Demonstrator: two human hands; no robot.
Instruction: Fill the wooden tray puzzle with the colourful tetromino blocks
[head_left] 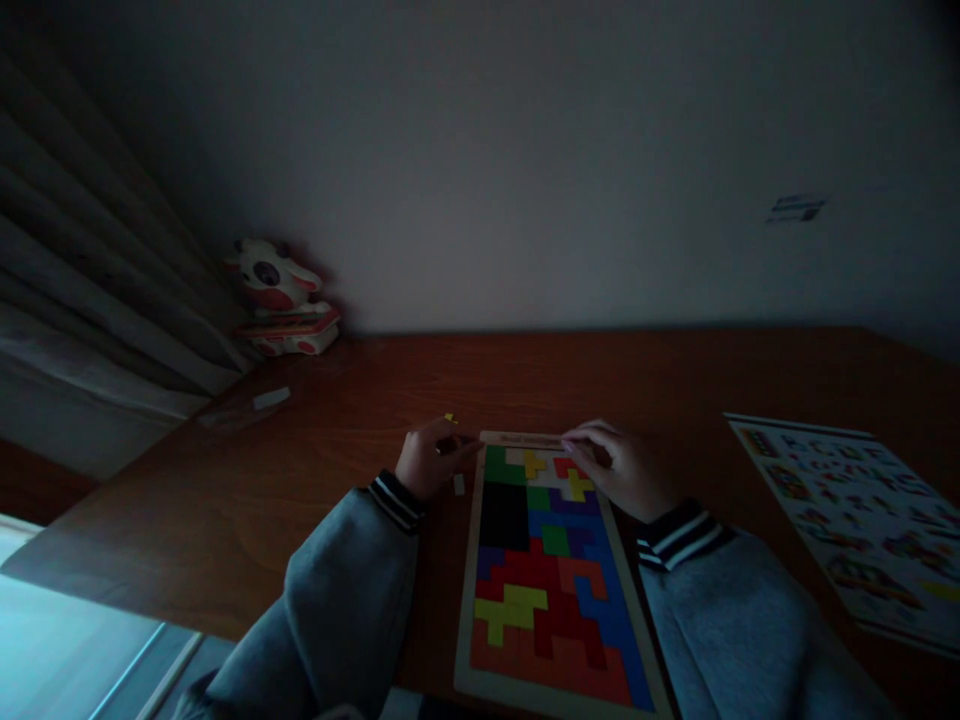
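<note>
We see a flat puzzle tray (pixel 471 560) lying on the brown bench (pixel 315 480), close to the near edge and a little right of the middle. The tray is a shallow rectangular frame of pale wood, and it is almost full of flat angular blocks (pixel 551 590) in red, blue, yellow, green, purple and orange, fitted tightly one against another. One dark rectangle (pixel 503 514) on the tray's left side looks black; we cannot tell if it is a block or a gap. Near the far end of the tray some pale places show between the blocks.

Our left hand (pixel 429 458) rests on the bench just beside the far left corner of the tray, its fingers curled together around something small; what it pinches we cannot tell, because the light is weak. A small yellow piece (pixel 450 417) lies just behind this hand, and a small pale piece (pixel 459 485) lies between the wrist and the tray. Our right hand (pixel 619 468) lies over the far right corner of the tray, fingers bent and close together, touching the far rim.

At the right edge of the bench a printed sheet (pixel 840 520) lies flat, with many small coloured pictures. In the far left corner stands a white and red toy (pixel 281 295) with round shapes.
</note>
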